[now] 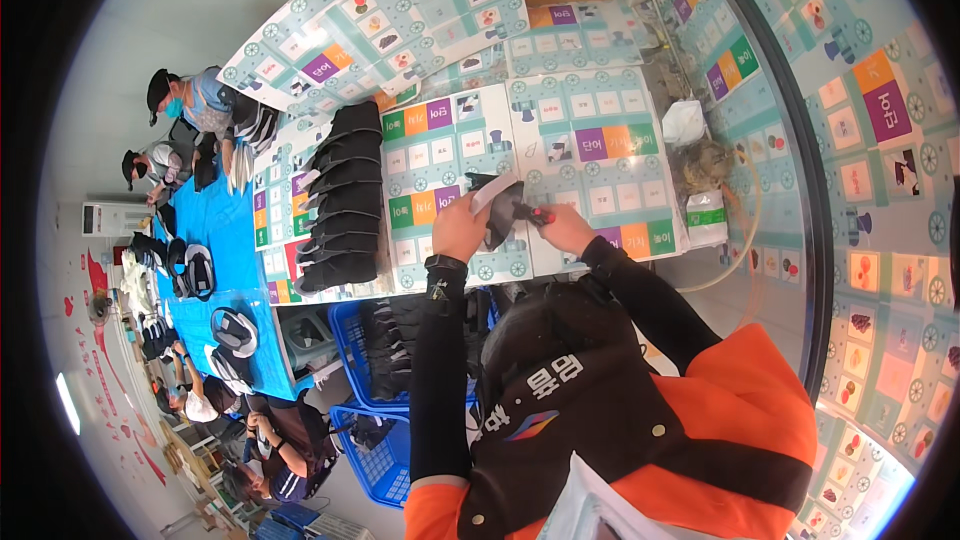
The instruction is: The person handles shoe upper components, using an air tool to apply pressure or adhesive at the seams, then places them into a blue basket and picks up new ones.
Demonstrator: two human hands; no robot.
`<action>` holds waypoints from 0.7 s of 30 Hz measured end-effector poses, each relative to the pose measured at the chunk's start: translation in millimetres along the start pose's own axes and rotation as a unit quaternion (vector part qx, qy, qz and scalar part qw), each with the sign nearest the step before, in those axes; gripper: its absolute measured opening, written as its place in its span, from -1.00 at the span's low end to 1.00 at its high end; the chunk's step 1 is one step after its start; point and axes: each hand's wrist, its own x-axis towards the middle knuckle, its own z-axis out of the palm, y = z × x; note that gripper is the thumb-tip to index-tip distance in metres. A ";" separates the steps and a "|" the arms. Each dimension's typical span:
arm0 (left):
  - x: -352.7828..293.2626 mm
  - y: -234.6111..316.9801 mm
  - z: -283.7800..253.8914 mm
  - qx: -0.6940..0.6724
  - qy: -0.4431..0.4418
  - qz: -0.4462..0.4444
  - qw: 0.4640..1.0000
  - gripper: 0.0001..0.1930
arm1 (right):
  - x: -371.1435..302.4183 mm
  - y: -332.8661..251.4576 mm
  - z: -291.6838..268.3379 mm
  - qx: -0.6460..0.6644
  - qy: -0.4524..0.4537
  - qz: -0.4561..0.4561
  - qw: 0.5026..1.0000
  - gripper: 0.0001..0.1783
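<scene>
My left hand [462,227] is closed on the edge of a black shoe upper [501,224] with a pale strip along its top. Opposite it, my right hand [566,229] grips a small red-and-black handled tool [539,214] whose tip meets the upper's right side; its exact kind is too small to make out. Both hands are over a worktable [432,162] covered with printed sheets. To the left, a long row of overlapping black uppers [343,202] lies across the table.
Blue plastic baskets [384,452] with black pieces stand below the table's front edge. A blue-covered table [215,225] with shoes [234,331] lies left, where several people work. Printed boards [400,20] rise behind. A hose [752,230] and a white-and-green packet [705,218] are at right.
</scene>
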 end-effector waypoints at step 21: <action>-3.7 -4.3 6.8 -0.006 0.009 0.002 1.000 -0.71 | -19.6 -1.6 1.3 0.017 -0.044 0.068 0.997 -0.75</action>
